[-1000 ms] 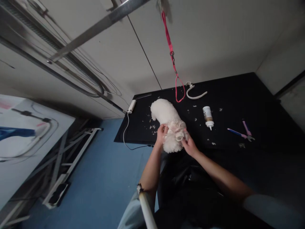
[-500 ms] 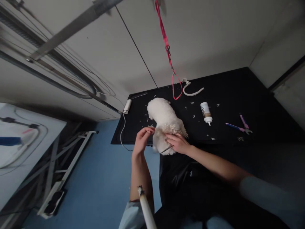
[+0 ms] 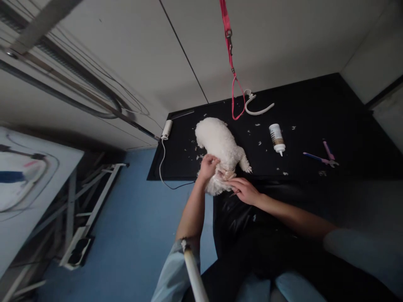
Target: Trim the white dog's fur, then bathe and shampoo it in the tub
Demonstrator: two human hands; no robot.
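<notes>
A white curly-coated dog (image 3: 217, 136) lies on a black table (image 3: 302, 109), its head at the near edge towards me. One ear is turned up, and the pinkish inside shows. My left hand (image 3: 208, 167) rests against the head beside that ear, fingers pinched together; what is between them is too small to make out. On the ear's other side, the fingers of my right hand (image 3: 246, 191) press on the ear's edge. A slender dark metal tool (image 3: 234, 193) pokes out from under this hand, mostly hidden, its kind unclear.
A white bottle (image 3: 277, 138), pink-and-blue nail clippers (image 3: 321, 158), a curved white hook (image 3: 260, 112) and a corded white device (image 3: 166, 129) lie on the table among fur tufts. A pink leash loop (image 3: 233, 98) hangs above. A cigarette-like stick (image 3: 194, 270) rises close to the camera.
My left hand has moved right onto the dog's head. The ear is now folded open, and my right hand has shifted slightly right and turned, hiding more of the tool. The view has shifted a little.
</notes>
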